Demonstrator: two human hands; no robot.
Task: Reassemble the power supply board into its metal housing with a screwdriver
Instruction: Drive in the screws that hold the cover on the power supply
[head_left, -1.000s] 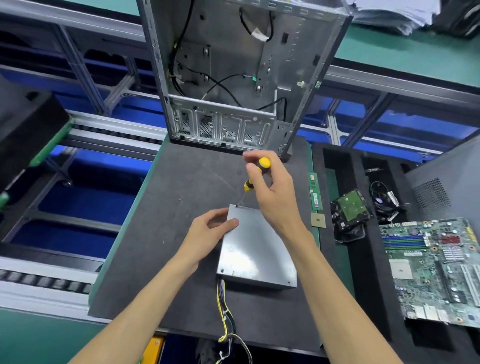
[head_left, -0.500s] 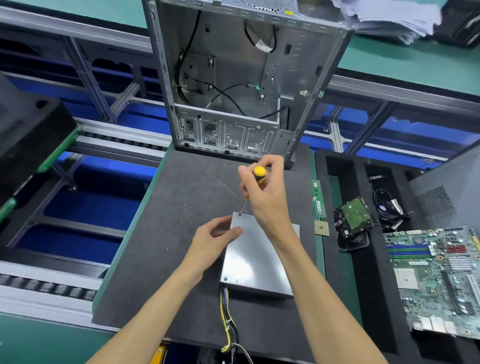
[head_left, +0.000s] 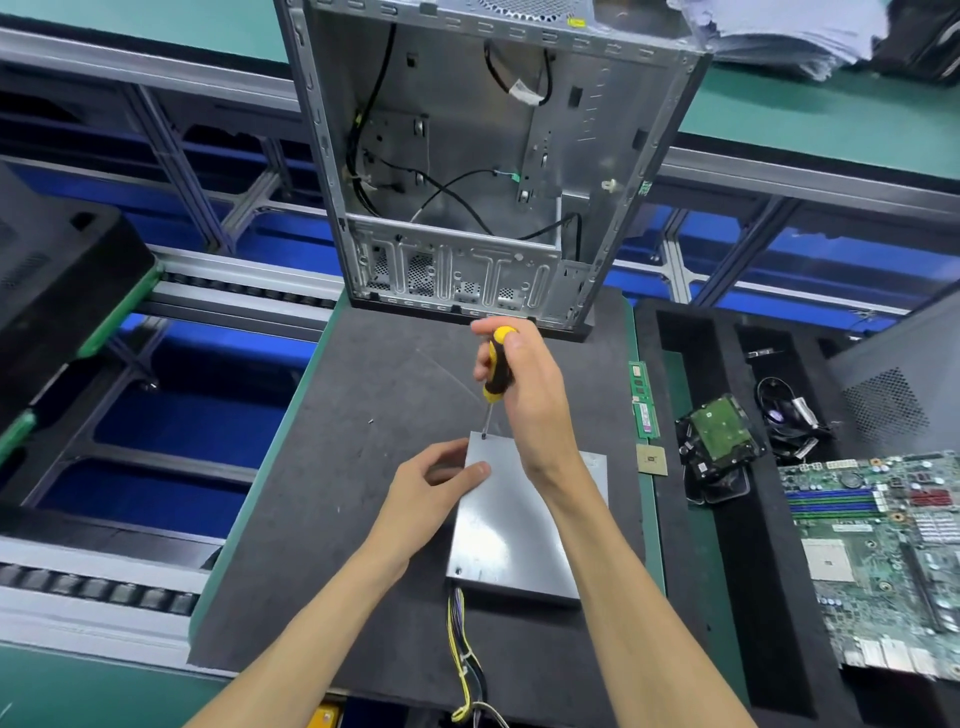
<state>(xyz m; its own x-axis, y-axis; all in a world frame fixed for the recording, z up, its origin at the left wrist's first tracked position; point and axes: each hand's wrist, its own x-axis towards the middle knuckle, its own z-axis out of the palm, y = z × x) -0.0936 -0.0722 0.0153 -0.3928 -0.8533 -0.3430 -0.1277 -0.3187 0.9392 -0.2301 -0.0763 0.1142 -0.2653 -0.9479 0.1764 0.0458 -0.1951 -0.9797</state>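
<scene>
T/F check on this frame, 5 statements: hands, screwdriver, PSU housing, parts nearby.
1. The right hand grips the screwdriver. True.
2. The screwdriver tip is at the near right corner of the metal housing. False: it is at the far left corner.
3. The left hand rests on the housing's left edge. True.
4. Wires leave the housing's near side. True.
5. The motherboard lies left of the housing. False: it lies to the right.

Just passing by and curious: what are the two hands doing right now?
Left hand: open, fingers and thumb resting on the metal box to steady it.
Right hand: closed around the screwdriver, tip at the box's far corner.
</scene>
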